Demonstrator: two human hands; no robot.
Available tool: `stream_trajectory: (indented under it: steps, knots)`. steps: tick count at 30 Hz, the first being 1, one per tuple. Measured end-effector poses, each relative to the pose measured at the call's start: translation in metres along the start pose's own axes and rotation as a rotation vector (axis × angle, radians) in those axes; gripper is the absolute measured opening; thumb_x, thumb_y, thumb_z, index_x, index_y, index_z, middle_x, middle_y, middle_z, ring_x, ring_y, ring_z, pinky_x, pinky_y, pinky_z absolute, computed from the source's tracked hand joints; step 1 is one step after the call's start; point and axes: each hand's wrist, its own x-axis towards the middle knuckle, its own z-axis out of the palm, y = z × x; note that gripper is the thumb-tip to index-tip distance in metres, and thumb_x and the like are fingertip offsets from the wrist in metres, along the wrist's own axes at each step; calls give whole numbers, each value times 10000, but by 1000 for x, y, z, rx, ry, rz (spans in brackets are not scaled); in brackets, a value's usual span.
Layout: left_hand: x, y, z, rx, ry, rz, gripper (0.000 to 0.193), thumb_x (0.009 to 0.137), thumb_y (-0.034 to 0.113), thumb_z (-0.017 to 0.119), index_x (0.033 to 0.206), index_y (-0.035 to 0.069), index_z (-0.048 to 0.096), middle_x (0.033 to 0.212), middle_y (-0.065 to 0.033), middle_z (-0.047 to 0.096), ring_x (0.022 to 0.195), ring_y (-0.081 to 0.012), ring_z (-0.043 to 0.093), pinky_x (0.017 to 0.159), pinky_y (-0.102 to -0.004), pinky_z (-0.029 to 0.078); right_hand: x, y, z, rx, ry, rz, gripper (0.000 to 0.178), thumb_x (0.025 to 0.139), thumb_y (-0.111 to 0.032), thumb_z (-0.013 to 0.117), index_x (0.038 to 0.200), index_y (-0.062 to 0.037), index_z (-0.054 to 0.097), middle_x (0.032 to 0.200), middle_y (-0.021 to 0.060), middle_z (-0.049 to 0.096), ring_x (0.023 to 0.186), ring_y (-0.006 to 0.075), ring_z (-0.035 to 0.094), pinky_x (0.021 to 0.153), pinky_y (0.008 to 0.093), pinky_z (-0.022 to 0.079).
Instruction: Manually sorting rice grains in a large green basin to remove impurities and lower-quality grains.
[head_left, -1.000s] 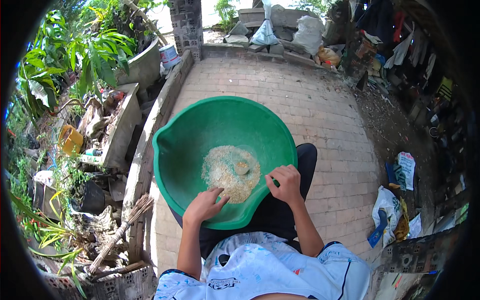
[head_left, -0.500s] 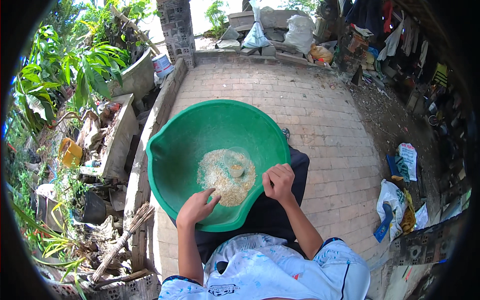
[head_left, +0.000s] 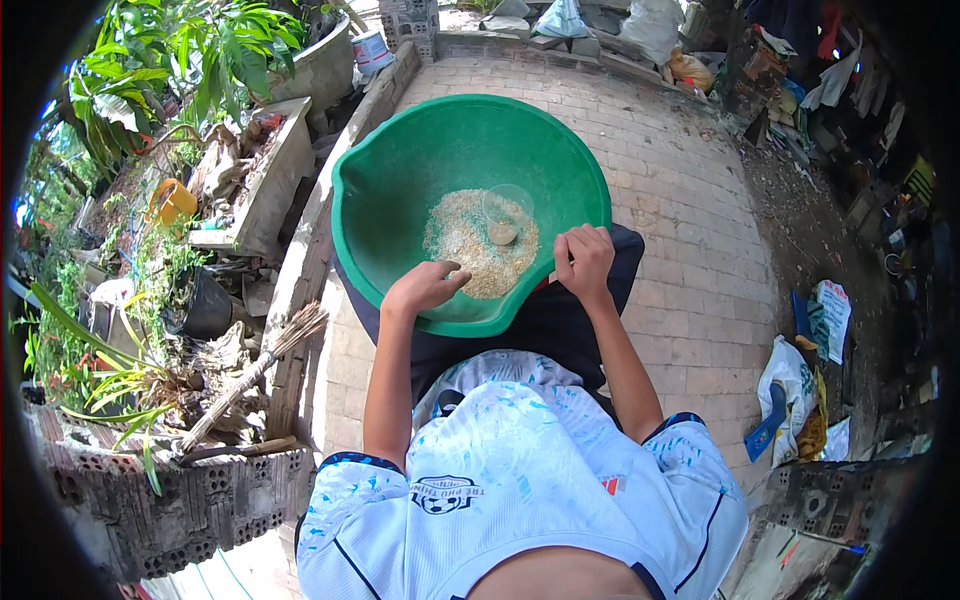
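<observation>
A large green plastic basin (head_left: 390, 150) rests on my lap, its rim bent inward near my right hand. Pale broken grain (head_left: 465, 240) lies heaped in its bottom. On the heap a clear plastic cup (head_left: 508, 205) lies tilted, with some grain inside. My left hand (head_left: 428, 287) reaches over the near rim beside the grain, thumb and forefinger apart, holding nothing visible. At the right side, my right hand (head_left: 586, 258) is closed over the basin's edge, its fingertips partly hidden.
Brick paving (head_left: 690, 270) surrounds me. A low wall (head_left: 300, 290) runs along the left, with a twig broom (head_left: 260, 370) leaning there and plants (head_left: 240, 50) beyond. Sacks (head_left: 790, 385) and a blue sandal-like item (head_left: 767, 425) lie at the right.
The whole view has tilted, so the basin and both hands appear higher and more of my shirt shows. Both hands keep nearly the same places at the basin; the cup still lies on the grain.
</observation>
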Motion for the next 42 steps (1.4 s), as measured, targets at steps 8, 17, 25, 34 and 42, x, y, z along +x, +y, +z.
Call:
stream_trajectory:
  steps: [8,17,25,34,42]
  knots:
    - [-5,-11,15,-7,-43,-12,551,960,490,491,1198,19,652,1144,-219,671,1098,-383,617,942,-415,477,-13,-10,-12,-33,-42,-28,208,840,-132,607,652,-45,624,667,65,595,666,235,568,645,371,394]
    - [2,-16,20,32,-52,54,553,966,502,477,1223,46,653,1171,-189,674,1120,-362,614,965,-402,468,-11,-1,-12,13,-91,-11,234,861,-184,637,685,-35,672,707,86,645,712,260,604,695,393,439]
    - [1,-10,11,69,-59,41,551,961,503,488,1234,54,653,1211,-182,660,1142,-352,605,968,-392,469,-3,4,-11,53,-90,-11,244,855,-194,666,674,-30,673,689,98,639,698,277,608,696,409,461]
    - [0,-8,25,187,-131,110,534,968,469,496,1270,47,620,1182,-236,647,1088,-388,618,935,-423,486,-5,1,-10,63,-67,10,263,841,-166,679,625,-28,620,639,90,589,648,275,588,628,395,446]
    - [-13,-10,24,74,-143,58,489,980,406,514,1271,20,589,1108,-252,660,1071,-401,613,920,-450,484,-6,-12,-7,50,-82,16,263,799,-71,687,583,-49,539,595,65,534,586,240,543,568,369,393]
